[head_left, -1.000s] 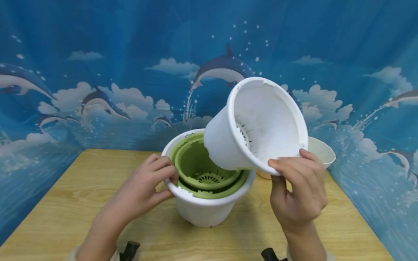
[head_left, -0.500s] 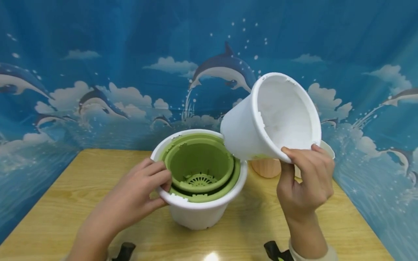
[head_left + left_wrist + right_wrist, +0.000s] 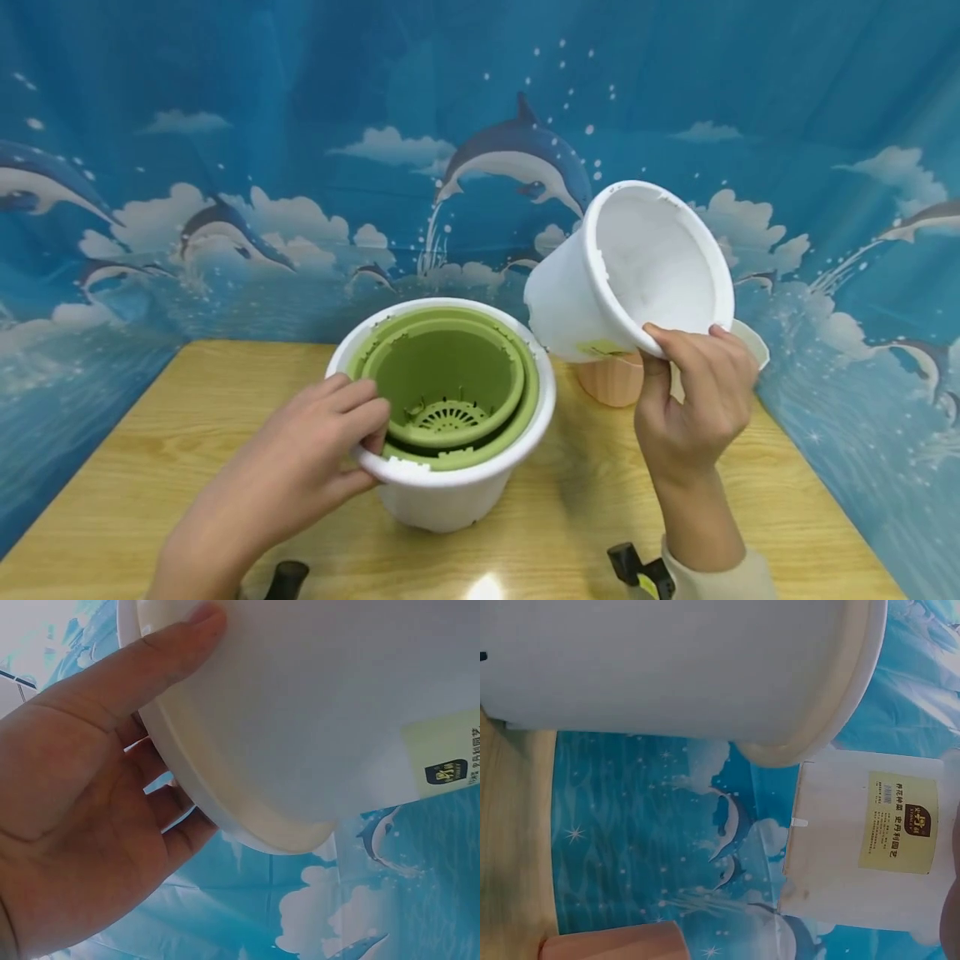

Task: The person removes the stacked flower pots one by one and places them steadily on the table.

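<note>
A large white flowerpot (image 3: 442, 504) stands on the table, with two green flowerpots nested inside it. The inner green flowerpot (image 3: 442, 367) has a slotted bottom; the outer green flowerpot (image 3: 531, 392) shows mostly as a rim. My left hand (image 3: 307, 450) grips the large pot's near-left rim; the left wrist view shows the thumb on the pot's outer wall (image 3: 315, 712). To the right, my right hand (image 3: 693, 400) pinches the rim of a smaller white flowerpot (image 3: 562, 296). It is held tilted in the air, mouth toward me, with a yellow label (image 3: 862, 855) on its wall.
Behind the held pot a peach flowerpot (image 3: 611, 385) stands on the wooden table (image 3: 150, 467), and a pale pot (image 3: 752, 343) is partly hidden by the right hand. A blue dolphin-print curtain (image 3: 300, 100) surrounds the table. Black objects (image 3: 287, 579) show near both wrists.
The held white flowerpot has moved right, away from above the nested pots, uncovering more of them. The large white pot, with the left hand on it, has shifted left.
</note>
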Tool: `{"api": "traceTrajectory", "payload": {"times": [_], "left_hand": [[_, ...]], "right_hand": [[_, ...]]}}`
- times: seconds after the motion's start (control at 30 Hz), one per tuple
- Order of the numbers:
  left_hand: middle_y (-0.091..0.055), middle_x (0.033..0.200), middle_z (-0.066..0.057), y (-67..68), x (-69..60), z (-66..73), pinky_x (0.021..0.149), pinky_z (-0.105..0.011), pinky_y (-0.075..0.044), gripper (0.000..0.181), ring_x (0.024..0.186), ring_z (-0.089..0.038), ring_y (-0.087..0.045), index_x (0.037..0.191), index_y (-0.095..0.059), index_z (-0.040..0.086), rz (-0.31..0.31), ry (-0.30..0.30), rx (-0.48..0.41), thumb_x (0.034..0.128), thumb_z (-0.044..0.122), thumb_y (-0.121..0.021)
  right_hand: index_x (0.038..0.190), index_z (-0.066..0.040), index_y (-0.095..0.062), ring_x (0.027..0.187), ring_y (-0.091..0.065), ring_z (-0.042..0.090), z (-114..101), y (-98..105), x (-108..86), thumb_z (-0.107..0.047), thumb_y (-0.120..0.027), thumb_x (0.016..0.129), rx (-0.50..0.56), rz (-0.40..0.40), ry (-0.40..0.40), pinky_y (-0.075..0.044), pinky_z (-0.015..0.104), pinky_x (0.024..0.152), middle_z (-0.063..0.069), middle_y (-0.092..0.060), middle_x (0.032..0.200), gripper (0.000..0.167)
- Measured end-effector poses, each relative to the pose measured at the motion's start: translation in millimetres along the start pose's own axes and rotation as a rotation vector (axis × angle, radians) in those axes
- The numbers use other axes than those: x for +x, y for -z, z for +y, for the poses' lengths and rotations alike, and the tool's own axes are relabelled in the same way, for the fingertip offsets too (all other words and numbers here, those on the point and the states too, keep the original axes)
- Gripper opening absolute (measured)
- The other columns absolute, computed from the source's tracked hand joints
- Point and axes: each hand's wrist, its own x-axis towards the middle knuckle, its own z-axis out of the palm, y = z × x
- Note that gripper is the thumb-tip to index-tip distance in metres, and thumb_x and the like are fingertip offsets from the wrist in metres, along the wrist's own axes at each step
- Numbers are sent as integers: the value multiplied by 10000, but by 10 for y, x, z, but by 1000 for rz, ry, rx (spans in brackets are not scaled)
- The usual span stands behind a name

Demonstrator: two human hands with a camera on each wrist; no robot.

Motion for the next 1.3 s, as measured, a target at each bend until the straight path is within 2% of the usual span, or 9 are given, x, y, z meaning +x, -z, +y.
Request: {"api": "traceTrajectory", "payload": {"times": [0.37,0.6,0.8,1.0,1.3], "left_hand": [[-392,816,186,27,-10,27,693,-262,-356,463,786,-60,-377,788,-433,307,-20,-4,15,713,269,-888],[-394,806,190,57,-28,45,685,-283,-347,479,776,-76,-372,770,-437,313,-45,8,10,688,227,-901],[-393,804,193,57,-30,46,688,-290,-349,492,779,-76,-378,764,-433,312,-28,8,21,667,207,-903],[-394,799,196,58,-29,47,687,-284,-359,485,775,-70,-384,764,-429,310,-26,18,37,663,210,-893],[-391,778,202,99,-58,65,668,-280,-348,482,756,-71,-382,746,-423,321,-51,30,49,658,233,-890]], "right_hand": [[790,-1,-750,682,-564,387,207,16,-195,-203,-776,841,-20,-111,-2,-443,464,877,152,-699,711,210],[819,2,-755,710,-589,370,274,23,-307,-196,-746,864,-14,-216,9,-440,466,874,141,-720,755,202],[851,-26,-767,725,-599,361,326,11,-406,-189,-729,879,-15,-323,24,-439,516,838,108,-734,788,170],[867,-42,-775,719,-609,345,383,-5,-514,-156,-740,859,-10,-400,59,-448,545,800,81,-740,801,119],[906,-65,-772,737,-628,320,453,11,-650,-146,-748,838,-16,-514,66,-470,541,800,58,-747,834,109]]}}
